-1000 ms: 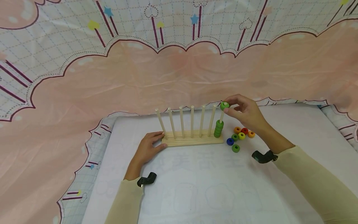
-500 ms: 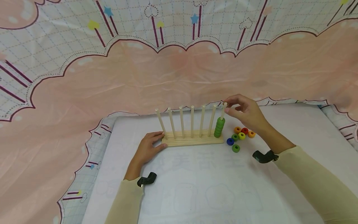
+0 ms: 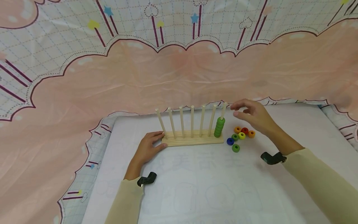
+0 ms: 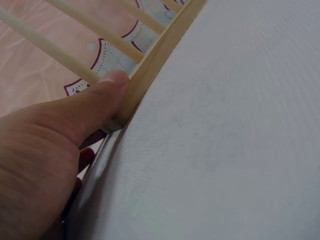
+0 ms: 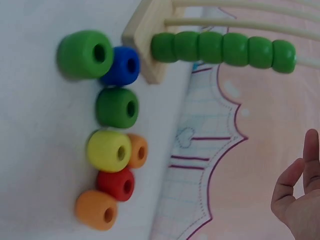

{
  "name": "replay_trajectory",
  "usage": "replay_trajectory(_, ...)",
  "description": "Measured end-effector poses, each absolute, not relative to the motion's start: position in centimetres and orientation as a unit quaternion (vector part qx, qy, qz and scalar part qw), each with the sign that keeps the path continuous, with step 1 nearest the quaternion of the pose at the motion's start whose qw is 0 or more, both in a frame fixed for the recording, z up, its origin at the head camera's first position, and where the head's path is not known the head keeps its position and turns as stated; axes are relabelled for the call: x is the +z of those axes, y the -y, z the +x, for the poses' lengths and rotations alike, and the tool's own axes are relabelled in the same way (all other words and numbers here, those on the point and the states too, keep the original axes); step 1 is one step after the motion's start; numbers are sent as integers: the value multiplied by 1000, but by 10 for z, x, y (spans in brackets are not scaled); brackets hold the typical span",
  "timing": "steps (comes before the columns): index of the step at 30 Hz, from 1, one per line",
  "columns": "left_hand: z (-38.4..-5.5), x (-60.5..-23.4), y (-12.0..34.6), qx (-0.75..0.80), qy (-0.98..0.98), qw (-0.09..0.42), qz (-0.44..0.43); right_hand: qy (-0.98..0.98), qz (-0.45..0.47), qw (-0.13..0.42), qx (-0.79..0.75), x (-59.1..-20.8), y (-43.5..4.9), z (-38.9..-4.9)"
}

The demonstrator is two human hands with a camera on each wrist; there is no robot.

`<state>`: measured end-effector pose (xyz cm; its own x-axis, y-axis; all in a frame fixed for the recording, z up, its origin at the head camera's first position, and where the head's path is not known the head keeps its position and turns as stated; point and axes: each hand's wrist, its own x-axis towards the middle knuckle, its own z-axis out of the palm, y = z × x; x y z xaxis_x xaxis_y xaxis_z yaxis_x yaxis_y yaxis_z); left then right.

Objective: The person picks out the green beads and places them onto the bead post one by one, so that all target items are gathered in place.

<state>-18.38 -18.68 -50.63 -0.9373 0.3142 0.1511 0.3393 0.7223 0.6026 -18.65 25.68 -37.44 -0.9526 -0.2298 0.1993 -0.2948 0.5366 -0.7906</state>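
Observation:
A wooden peg rack with a flat base (image 3: 193, 142) and several upright pegs stands on the white tabletop. My left hand (image 3: 146, 148) holds the left end of the base; in the left wrist view its thumb (image 4: 107, 87) lies on the wood beside a peg. A stack of green beads (image 3: 219, 127) fills the lower part of the rightmost peg, whose bare tip sticks up above them. Just right of that peg hovers my right hand (image 3: 253, 116), fingers loosely bent and nothing between them. Its fingers also show at the edge of the right wrist view.
Loose beads lie right of the rack: a blue bead (image 5: 122, 66), two green ones, a yellow bead (image 5: 109, 151), a red bead (image 5: 116, 184) and two orange ones. A patterned pink cloth (image 3: 181, 74) hangs behind the white tabletop (image 3: 201, 186).
A green bead pinched at the last peg's top was let go and dropped onto the green stack. My right hand then drew away to the right. The left hand stayed put.

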Motion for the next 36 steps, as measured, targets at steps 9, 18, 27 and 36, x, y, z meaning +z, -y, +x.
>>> replay_trajectory(9, -185, -506, 187, -328, 928, 19, -176, 907, 142, 4, 397, -393, -282, -189)
replay_trajectory(18, -185, -506, 187, -327, 929, 18, -172, 926, 152, -24, 344, -418, -299, -194)
replay_trajectory(27, -184, -503, 185, -325, 930, 20, -172, 932, 171, -59, 315, -436, -305, -197)
replay_trajectory(36, -183, -499, 183, -324, 931, 15, -170, 944, 203, -65, 250, -457, -305, -203)
